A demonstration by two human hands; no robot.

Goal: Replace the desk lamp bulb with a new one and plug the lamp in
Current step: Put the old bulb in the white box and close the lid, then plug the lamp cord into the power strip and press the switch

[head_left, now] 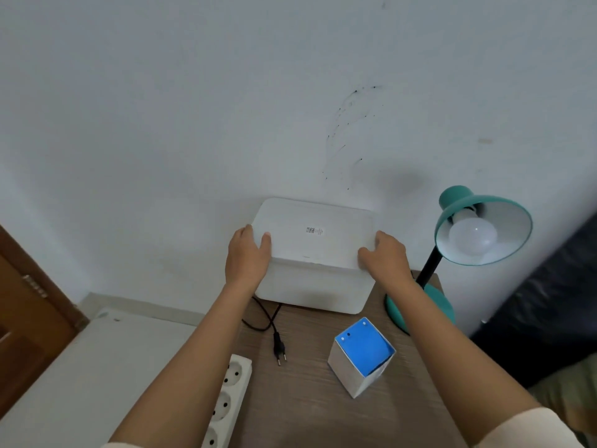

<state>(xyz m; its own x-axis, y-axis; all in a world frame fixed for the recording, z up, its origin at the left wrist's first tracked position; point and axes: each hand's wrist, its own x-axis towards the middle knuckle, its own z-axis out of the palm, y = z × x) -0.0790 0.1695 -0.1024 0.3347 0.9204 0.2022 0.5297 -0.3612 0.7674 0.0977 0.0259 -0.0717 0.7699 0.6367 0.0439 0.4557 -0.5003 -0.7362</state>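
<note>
Items on your small wooden table point(307, 402), as seen from your head:

- White box point(315, 253), against the wall at the table's far edge. Your left hand point(247, 257) grips its left end, thumb on the top face, the other fingers wrapped behind and out of sight. Your right hand point(386, 255) grips its right end the same way. A small printed label on top is too small to read.
- Teal desk lamp point(481, 227), right of the box, shade tilted towards you with a white bulb point(473, 237) seated inside. Your right forearm covers part of its base, and the black neck shows only in part.
- Black plug point(279, 345), lying loose on the table near the middle, its cord running under the white box, where it is lost from view.
- White power strip point(227, 396), at the table's left edge, cut off by the bottom of the picture; three sockets show.
- Small blue-and-white carton point(361, 355), standing tilted between plug and lamp; its contents cannot be seen.
</note>
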